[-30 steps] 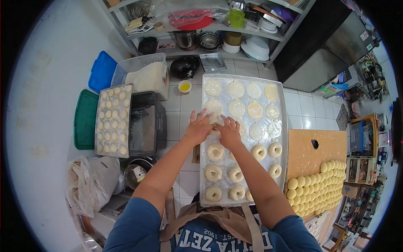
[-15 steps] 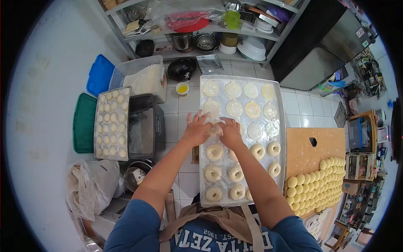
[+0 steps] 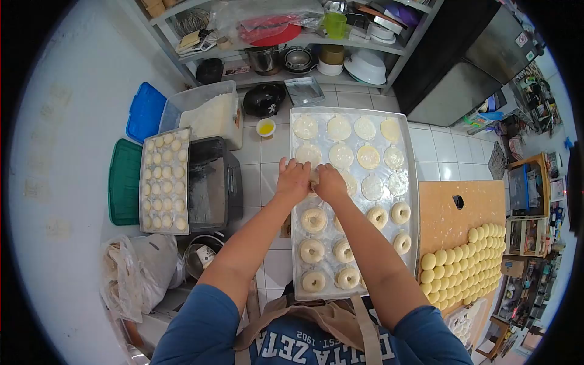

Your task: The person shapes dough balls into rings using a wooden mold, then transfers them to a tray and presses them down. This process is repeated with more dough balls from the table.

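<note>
left hand (image 3: pixel 294 181) and right hand (image 3: pixel 331 182): fingers curled in, both gripping one dough piece (image 3: pixel 314 177) | dough piece: between hands, over left side of tray (image 3: pixel 384 173) | nearer body: dough rings (image 3: pixel 314 229) | farther: pale flat rounds (image 3: pixel 339 128) | right of tray: board (image 3: pixel 435 213) with dough balls (image 3: pixel 456 271)

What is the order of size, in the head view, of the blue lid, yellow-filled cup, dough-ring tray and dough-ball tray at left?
1. Dough-ring tray
2. Dough-ball tray
3. Blue lid
4. Yellow-filled cup

Arms (image 3: pixel 252 238) forward, left fingers (image 3: pixel 296 166) and right fingers (image 3: pixel 327 171) close together, seemingly curled.
</note>
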The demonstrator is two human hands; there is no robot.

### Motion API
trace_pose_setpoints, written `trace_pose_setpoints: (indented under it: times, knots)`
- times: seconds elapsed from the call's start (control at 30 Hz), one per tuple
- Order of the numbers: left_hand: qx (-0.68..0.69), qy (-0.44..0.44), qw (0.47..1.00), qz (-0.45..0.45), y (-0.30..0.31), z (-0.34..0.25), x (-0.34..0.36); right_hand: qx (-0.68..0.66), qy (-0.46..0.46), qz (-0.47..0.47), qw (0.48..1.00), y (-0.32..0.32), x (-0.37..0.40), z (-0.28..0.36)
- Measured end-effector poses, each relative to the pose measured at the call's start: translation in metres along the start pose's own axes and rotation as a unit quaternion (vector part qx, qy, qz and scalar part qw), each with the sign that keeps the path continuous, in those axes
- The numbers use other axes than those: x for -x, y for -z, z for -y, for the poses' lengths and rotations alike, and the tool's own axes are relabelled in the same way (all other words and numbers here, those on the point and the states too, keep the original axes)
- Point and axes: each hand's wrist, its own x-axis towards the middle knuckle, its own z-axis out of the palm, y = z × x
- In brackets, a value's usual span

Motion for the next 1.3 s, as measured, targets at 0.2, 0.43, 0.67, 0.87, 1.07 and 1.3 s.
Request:
trace_pose_setpoints:
  times: [0.2,0.43,0.67,0.87,1.07,1.3]
  knots:
    - [-0.001,0.0,1.0,-0.018,-0.004,0.002,0.002,0.044,-0.005,0.004,0.999,-0.001,-0.004,0.008]
    - [0.023,0.003,0.999,-0.042,-0.01,0.005,0.006,-0.018,0.011,-0.037,0.999,-0.001,-0.002,0.0]
    - [0.043,-0.101,0.994,-0.031,0.002,0.011,0.038,0.039,0.166,-0.065,0.983,0.004,0.029,-0.018]
    - [0.064,-0.078,0.993,-0.064,0.001,0.009,0.044,0.023,0.17,-0.156,0.973,-0.007,0.034,-0.019]
    - [0.356,0.118,0.923,0.083,0.013,0.015,0.045,-0.193,-0.019,-0.086,0.977,0.043,0.048,-0.015]
    - [0.088,-0.028,0.989,0.114,0.042,-0.039,0.075,-0.009,-0.053,0.084,0.995,0.063,0.101,-0.031]
